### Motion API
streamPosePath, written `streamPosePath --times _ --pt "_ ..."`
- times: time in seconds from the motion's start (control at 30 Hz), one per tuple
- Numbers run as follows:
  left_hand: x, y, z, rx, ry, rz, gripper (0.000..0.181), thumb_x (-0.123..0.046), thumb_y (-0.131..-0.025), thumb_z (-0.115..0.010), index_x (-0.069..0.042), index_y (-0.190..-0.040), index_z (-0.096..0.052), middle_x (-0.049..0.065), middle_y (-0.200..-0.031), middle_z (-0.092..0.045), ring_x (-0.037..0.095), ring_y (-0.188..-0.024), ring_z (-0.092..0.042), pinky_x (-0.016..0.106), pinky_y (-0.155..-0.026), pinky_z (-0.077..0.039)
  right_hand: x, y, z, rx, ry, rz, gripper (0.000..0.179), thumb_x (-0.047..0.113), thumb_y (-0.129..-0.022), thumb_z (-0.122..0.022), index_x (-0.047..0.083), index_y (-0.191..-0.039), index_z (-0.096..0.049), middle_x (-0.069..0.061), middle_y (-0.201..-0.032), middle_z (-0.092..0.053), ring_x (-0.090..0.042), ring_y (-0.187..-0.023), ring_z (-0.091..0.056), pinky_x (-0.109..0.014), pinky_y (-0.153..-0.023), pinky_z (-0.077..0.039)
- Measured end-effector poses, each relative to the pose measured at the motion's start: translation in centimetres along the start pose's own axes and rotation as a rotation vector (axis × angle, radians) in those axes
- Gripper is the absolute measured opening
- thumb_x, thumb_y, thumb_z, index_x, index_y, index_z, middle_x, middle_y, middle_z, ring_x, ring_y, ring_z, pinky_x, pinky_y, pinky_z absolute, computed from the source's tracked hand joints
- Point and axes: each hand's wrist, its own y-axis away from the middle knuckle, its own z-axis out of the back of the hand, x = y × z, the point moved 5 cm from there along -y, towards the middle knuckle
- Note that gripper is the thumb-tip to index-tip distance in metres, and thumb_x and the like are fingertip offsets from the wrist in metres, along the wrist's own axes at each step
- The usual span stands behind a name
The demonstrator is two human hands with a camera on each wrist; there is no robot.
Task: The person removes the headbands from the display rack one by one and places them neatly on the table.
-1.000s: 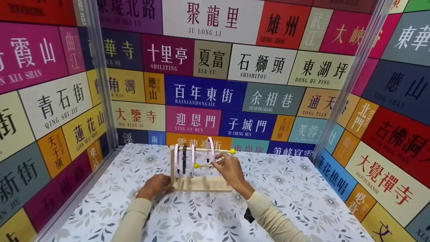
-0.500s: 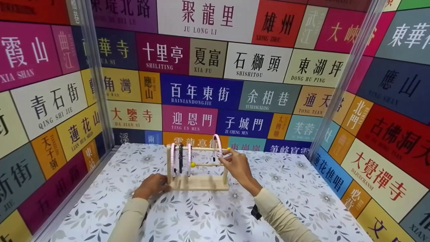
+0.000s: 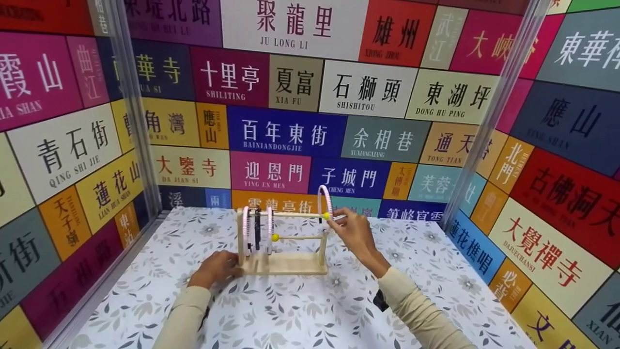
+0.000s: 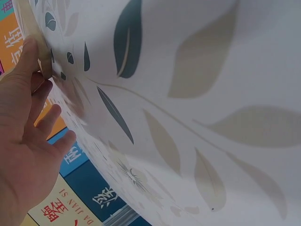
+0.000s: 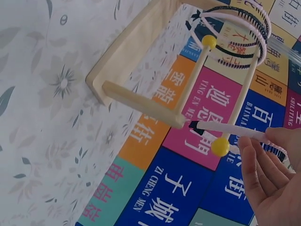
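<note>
Hoop (image 5: 235, 130): pink, upright, beside the ball (image 5: 220, 147) that caps the upper rod (image 3: 298, 214); whether it encircles the rod or stands just past its end, I cannot tell.
Hoop alignment: I judge it best to hold the hoop square to the rod, with the ball centred in the opening, so the inner teeth do not snag.
Hoop travel: move along the rod's line, slowly; a sideways pull could tip the stand (image 3: 298, 264).
Right hand (image 3: 356, 232): thumb and forefinger pinch the hoop's rim; the other fingers bend loosely below, clear of the ball.
Right forearm: reaches in from my right, angled forward and inward.
Left hand (image 3: 215, 268): thumb and forefinger hold the stand's left end, low down; remaining fingers loose.
Left-hand pressure: light and steady should suffice as a brace.
Other hoops (image 3: 270, 230): gathered at the stand's left, well apart from my pinch.
</note>
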Motion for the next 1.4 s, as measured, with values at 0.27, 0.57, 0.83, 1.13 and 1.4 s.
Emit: streamPosePath --times 0.27,0.57,0.83,1.13,1.4 --pt "0.2 -0.2 -0.2 -0.003 -0.008 0.004 0.040 -0.020 -0.089 -0.084 -0.007 -0.126 -0.075 0.010 -0.122 -0.074 0.033 -0.118 -0.066 0.054 -0.105 -0.049 -1.5 0.0 1.7 -0.026 0.049 -0.009 0.020 0.018 -0.092 -0.081 0.004 -0.106 -0.075 -0.010 -0.087 -0.078 -0.021 -0.076 -0.076 -0.040 -0.064 -0.061" --pt "0.4 -0.3 -0.5 0.007 -0.013 0.031 0.041 -0.021 -0.089 -0.084 -0.007 -0.127 -0.074 0.010 -0.125 -0.073 0.033 -0.120 -0.065 0.054 -0.106 -0.048 -4.2 0.9 2.5 -0.005 0.150 -0.033 0.019 0.022 -0.093 -0.080 0.008 -0.106 -0.074 -0.010 -0.089 -0.078 -0.022 -0.077 -0.075 -0.040 -0.063 -0.060" --pt "0.3 -0.3 -0.4 0.023 0.021 0.071 0.043 -0.021 -0.090 -0.083 -0.009 -0.129 -0.073 0.011 -0.128 -0.071 0.034 -0.124 -0.063 0.056 -0.108 -0.046 -7.2 2.1 2.0 0.013 0.247 -0.040 0.019 0.024 -0.091 -0.083 0.013 -0.104 -0.075 -0.006 -0.086 -0.078 -0.021 -0.074 -0.074 -0.041 -0.062 -0.060" --pt "0.0 -0.3 0.0 0.024 0.026 0.080 0.041 -0.021 -0.089 -0.084 -0.008 -0.126 -0.074 0.011 -0.127 -0.072 0.034 -0.122 -0.064 0.055 -0.108 -0.046 -10.8 3.8 -0.8 0.069 0.304 -0.058 0.015 0.024 -0.089 -0.084 0.015 -0.099 -0.077 -0.003 -0.082 -0.077 -0.014 -0.066 -0.070 -0.038 -0.061 -0.058" --pt "0.0 -0.2 0.2 -0.011 0.013 0.064 0.041 -0.023 -0.084 -0.088 -0.009 -0.121 -0.077 0.010 -0.124 -0.072 0.034 -0.120 -0.064 0.055 -0.107 -0.047 -13.1 4.1 -3.5 0.120 0.377 -0.025 0.015 0.021 -0.088 -0.085 0.014 -0.101 -0.080 -0.001 -0.082 -0.076 -0.014 -0.068 -0.069 -0.038 -0.062 -0.058"
